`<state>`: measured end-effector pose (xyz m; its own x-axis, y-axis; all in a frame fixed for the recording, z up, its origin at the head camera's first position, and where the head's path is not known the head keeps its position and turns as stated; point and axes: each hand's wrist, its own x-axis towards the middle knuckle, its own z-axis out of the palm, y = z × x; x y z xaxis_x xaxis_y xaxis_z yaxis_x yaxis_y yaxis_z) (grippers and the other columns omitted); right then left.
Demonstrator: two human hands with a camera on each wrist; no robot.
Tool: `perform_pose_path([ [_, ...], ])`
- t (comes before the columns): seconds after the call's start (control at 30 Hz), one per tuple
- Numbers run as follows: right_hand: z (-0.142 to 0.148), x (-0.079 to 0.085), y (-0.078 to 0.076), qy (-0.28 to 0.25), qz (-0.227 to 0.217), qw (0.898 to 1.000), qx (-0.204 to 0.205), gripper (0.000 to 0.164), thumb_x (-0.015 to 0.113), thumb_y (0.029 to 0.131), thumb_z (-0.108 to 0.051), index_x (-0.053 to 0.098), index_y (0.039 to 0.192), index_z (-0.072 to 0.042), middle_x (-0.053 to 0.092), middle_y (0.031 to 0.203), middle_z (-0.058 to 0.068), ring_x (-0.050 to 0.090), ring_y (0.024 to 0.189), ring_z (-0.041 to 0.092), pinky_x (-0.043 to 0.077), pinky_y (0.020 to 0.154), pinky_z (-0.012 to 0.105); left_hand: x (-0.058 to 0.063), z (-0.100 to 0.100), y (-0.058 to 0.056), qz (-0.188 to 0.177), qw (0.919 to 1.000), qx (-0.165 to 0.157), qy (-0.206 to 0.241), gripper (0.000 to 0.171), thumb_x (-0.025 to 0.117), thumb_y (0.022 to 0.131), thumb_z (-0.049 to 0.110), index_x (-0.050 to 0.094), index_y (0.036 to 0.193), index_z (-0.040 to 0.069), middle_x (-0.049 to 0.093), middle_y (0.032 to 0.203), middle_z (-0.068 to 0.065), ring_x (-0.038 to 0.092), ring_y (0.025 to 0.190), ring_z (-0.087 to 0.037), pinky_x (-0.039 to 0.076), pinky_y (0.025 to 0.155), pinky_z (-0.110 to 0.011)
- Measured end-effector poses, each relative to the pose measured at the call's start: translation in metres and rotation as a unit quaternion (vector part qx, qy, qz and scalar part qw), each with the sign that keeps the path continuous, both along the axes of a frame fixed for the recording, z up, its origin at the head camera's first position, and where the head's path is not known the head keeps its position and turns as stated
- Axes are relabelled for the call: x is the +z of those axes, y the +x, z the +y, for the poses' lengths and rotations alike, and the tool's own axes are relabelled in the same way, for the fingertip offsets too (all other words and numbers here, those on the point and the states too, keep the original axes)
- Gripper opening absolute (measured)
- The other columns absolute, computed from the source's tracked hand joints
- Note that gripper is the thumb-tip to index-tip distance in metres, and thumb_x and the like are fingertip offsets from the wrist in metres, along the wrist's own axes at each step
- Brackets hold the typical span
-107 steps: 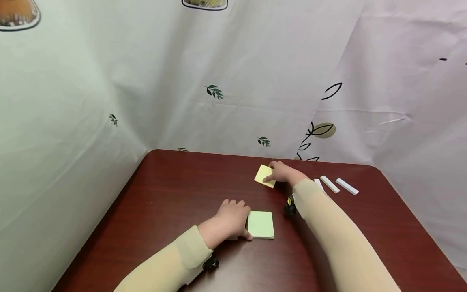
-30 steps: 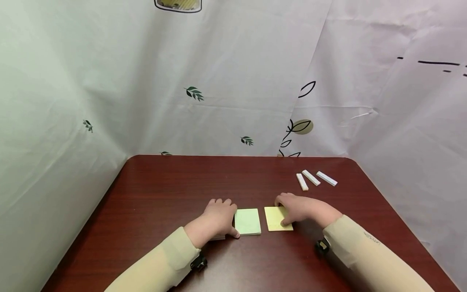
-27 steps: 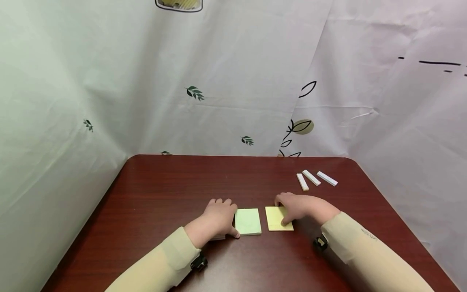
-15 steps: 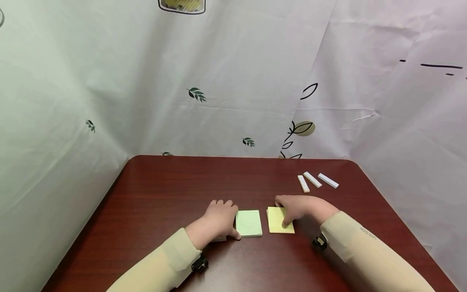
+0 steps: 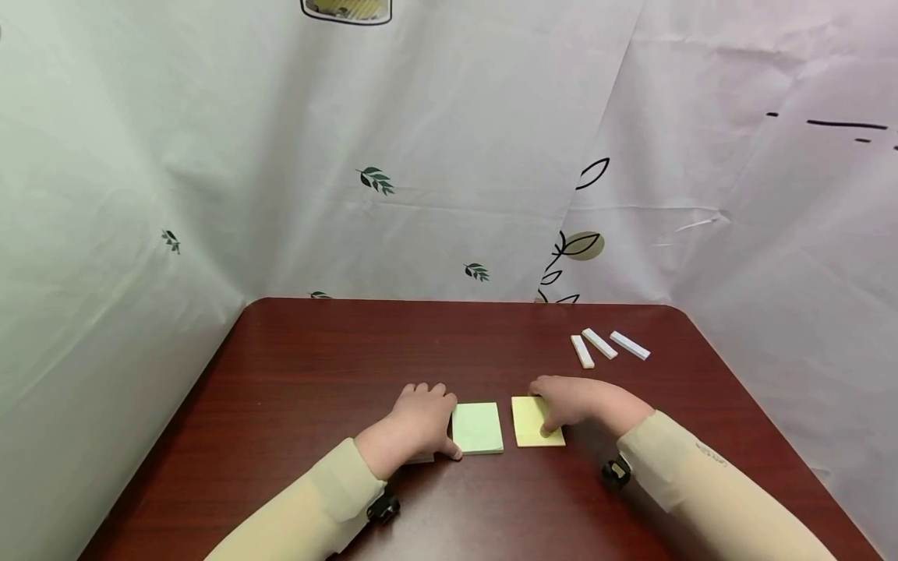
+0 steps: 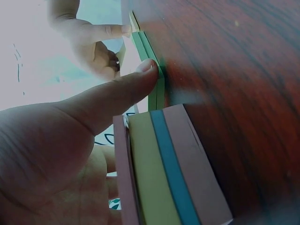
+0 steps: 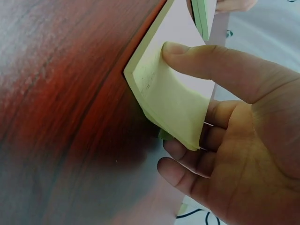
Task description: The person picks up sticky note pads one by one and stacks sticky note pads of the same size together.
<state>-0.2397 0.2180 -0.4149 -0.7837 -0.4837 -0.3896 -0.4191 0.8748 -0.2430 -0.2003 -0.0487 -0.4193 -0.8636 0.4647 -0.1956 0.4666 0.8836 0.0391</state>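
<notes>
In the head view a pale green sticky note pad (image 5: 479, 428) lies mid-table. My left hand (image 5: 421, 421) spans its left side, thumb at the near corner and forefinger by the far one. The left wrist view shows that thumb (image 6: 133, 82) against the green pad's edge, above a stack of pink, yellow and blue sticky note pads (image 6: 166, 173), mostly hidden under the hand from above. Just right of the green pad, my right hand (image 5: 575, 401) pinches a yellow sticky note pad (image 7: 180, 101), thumb on top and fingers underneath. Its gripped side bends upward.
Several white bars, such as one slim bar (image 5: 630, 345), lie at the back right of the dark red table (image 5: 337, 351). A white patterned cloth (image 5: 449, 226) hangs behind the table and along its sides.
Since the oldest frame, my right hand has brought the yellow pad from the back of the table to beside the green one. Over the last second, both hands have barely moved.
</notes>
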Motion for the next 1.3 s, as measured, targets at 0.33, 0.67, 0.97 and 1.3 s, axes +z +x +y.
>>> perform_pose_path([
  [0.33, 0.001, 0.000, 0.003, 0.001, 0.026, 0.999, 0.033, 0.040, 0.083, 0.072, -0.015, 0.058, 0.103, -0.007, 0.050, 0.091, -0.001, 0.047, 0.081, 0.017, 0.041, 0.074, 0.037, 0.001, 0.000, 0.001, -0.001, 1.0000, 0.000, 0.007, 0.073, 0.083, 0.066, 0.063, 0.064, 0.118, 0.015, 0.057, 0.106, -0.003, 0.055, 0.098, -0.028, 0.042, 0.090, -0.045],
  [0.67, 0.004, -0.001, 0.009, -0.044, -0.002, 0.999, -0.001, 0.046, 0.084, 0.072, -0.013, 0.056, 0.108, -0.013, 0.051, 0.094, -0.004, 0.050, 0.081, 0.014, 0.043, 0.073, 0.035, -0.001, -0.002, 0.002, 0.001, 0.9999, 0.001, 0.010, 0.072, 0.084, 0.066, 0.062, 0.064, 0.116, 0.015, 0.057, 0.104, -0.003, 0.054, 0.096, -0.027, 0.042, 0.087, -0.044],
  [0.97, 0.012, -0.007, 0.006, -0.082, -0.006, 0.997, 0.013, 0.043, 0.079, 0.076, -0.014, 0.059, 0.114, -0.012, 0.049, 0.104, -0.004, 0.049, 0.085, 0.012, 0.043, 0.077, 0.032, 0.000, -0.001, 0.001, 0.000, 0.9999, 0.000, 0.013, 0.072, 0.084, 0.065, 0.062, 0.064, 0.116, 0.015, 0.057, 0.105, -0.003, 0.054, 0.097, -0.028, 0.041, 0.089, -0.045],
  [1.3, 0.015, -0.007, 0.000, -0.109, 0.002, 0.994, 0.023, 0.022, 0.065, 0.087, -0.006, 0.063, 0.108, -0.014, 0.058, 0.106, -0.003, 0.052, 0.094, 0.015, 0.045, 0.082, 0.037, 0.000, -0.001, 0.001, 0.004, 0.9999, -0.002, 0.010, 0.072, 0.083, 0.066, 0.063, 0.064, 0.116, 0.016, 0.057, 0.104, -0.002, 0.054, 0.098, -0.028, 0.041, 0.090, -0.045],
])
